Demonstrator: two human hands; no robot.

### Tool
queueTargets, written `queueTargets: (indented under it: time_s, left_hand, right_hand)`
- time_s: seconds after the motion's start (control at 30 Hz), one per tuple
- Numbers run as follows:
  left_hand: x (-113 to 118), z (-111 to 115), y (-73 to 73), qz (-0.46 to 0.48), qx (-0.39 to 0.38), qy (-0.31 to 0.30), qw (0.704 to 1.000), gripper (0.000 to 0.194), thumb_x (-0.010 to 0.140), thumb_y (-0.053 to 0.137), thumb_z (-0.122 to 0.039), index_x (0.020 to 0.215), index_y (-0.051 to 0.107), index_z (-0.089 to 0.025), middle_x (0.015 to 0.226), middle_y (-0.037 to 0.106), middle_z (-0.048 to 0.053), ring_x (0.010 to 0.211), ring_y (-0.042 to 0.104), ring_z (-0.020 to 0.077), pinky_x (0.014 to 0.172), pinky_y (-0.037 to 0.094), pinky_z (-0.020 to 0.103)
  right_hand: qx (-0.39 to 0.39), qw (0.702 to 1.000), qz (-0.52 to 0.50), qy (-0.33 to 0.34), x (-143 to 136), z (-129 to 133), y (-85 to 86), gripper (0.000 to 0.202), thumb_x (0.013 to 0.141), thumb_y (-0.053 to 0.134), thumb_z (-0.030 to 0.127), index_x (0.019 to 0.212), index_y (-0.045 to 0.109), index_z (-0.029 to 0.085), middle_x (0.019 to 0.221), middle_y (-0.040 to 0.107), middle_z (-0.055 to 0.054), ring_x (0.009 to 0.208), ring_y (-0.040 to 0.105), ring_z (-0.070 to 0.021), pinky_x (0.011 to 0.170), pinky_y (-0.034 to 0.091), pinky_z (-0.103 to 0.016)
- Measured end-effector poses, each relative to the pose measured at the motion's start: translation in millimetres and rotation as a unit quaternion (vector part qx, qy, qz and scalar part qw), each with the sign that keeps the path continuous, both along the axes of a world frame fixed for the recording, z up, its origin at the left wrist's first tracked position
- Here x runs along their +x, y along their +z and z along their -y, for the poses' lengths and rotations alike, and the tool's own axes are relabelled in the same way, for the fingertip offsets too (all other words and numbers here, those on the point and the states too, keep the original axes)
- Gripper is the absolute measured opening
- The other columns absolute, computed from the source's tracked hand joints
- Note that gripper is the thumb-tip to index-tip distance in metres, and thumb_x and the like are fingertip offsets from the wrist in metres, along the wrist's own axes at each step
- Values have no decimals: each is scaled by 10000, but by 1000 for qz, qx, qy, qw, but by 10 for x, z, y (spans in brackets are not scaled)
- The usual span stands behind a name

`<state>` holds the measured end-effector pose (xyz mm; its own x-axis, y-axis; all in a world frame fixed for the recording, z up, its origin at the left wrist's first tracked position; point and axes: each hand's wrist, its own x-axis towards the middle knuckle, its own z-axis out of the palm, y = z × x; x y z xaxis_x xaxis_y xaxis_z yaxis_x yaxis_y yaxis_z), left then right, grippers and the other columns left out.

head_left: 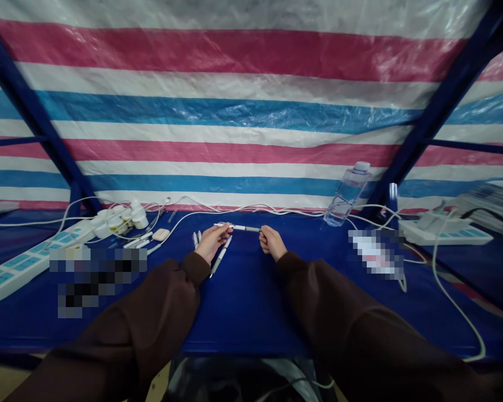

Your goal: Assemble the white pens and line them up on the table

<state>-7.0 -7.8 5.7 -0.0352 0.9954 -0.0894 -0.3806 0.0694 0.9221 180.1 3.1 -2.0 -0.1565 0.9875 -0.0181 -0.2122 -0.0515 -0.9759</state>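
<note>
A white pen (240, 227) is held level above the blue tabletop, stretched between my two hands. My left hand (212, 240) is closed round its left end, thumb and fingers pinching it. At the pen's darker right tip, my right hand (271, 242) is closed with the fingers curled in. Just right of my left hand, another white pen (221, 257) lies slanted on the table. The ends of more pens (197, 239) show to the left of my left hand, partly hidden behind it.
A clear bottle (347, 195) stands at the back right. On the left lies a long power strip (37, 259) with plugged-in chargers (121, 218); another power strip (448, 231) sits on the right. White cables (251, 206) run along the back edge, before a striped tarp (235, 151).
</note>
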Motion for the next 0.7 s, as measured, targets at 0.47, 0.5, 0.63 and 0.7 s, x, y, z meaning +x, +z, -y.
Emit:
queueTargets:
  time_s: [0.47,0.5,0.63,0.7]
  left_hand:
    - [28,109,97,-238,234,-14,943,281,720,653,-366,917,668,-166,839,674,50,726,583,146,623,424,242]
    - [26,125,114,-269,259,-8,928,269,728,647,-366,910,674,-170,861,677,52,737,586,152,635,429,251]
    - [15,190,172,-392,379,21,838,195,779,605,-338,887,696,-203,874,693,49,795,590,169,713,442,291]
    - [4,208,179,-448,442,43,776,159,801,588,-306,880,696,-221,849,703,35,787,589,162,744,431,307]
  right_hand:
    - [-40,998,-36,-39,57,-59,6,596,749,544,578,443,174,225,276,195,90,242,169,-27,276,83,-169]
    - [-44,998,-39,-32,66,-63,7,595,752,545,571,443,171,226,272,194,89,240,165,-27,275,81,-170]
    - [-58,997,-53,-9,98,-71,26,589,770,540,540,436,172,224,264,197,86,236,169,-32,276,82,-173]
    - [-62,997,-55,-4,105,-74,38,591,774,538,534,431,171,223,264,192,86,235,172,-33,279,82,-175]
